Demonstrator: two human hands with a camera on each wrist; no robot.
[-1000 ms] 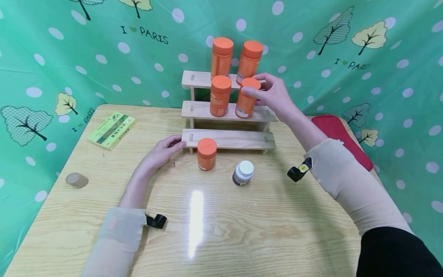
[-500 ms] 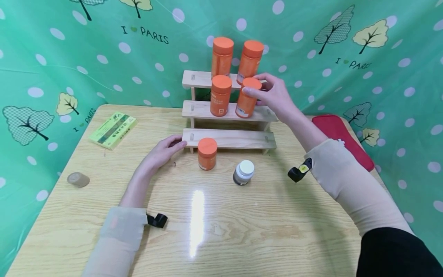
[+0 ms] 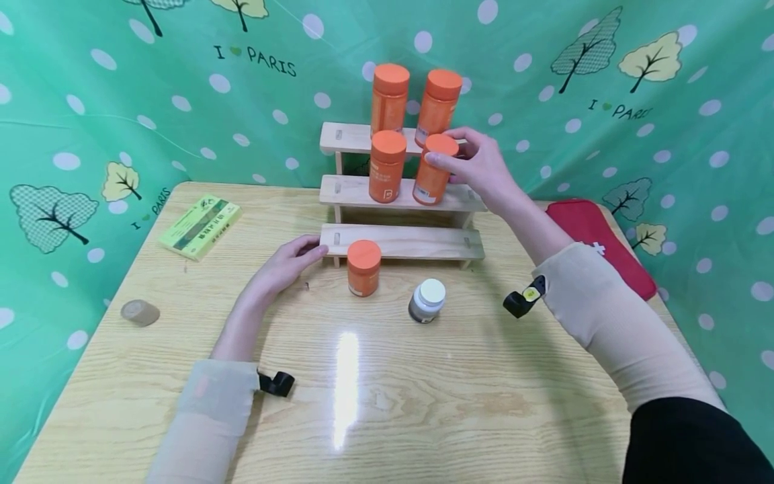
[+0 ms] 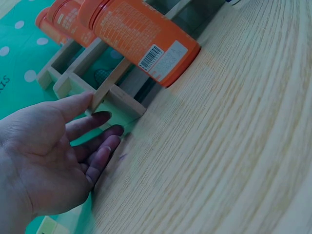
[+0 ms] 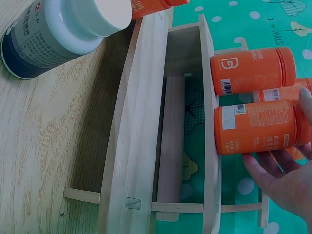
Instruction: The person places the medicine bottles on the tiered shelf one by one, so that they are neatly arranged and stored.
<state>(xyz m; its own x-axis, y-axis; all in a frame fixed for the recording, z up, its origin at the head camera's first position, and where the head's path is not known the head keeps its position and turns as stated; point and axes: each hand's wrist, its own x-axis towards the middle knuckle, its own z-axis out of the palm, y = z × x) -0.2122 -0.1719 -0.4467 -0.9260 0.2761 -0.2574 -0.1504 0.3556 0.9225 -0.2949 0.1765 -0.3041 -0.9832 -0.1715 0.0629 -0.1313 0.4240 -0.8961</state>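
Head view: right hand [image 3: 482,162] gripped the orange bottle [image 3: 432,184] — presumably light, stiff, slick, best held below its cap [image 3: 441,143] — with curled fingers [image 5: 259,173]; left hand [image 3: 283,265] pinched the rack [image 3: 414,240].

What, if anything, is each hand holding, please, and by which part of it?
The right hand holds an orange bottle by its upper part, near the cap; the left hand pinches the lowest shelf by its left end.

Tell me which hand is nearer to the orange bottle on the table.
Left. The left hand is left of the orange bottle, at the bottom shelf; the right hand is farther back, gripping another bottle on the middle shelf.
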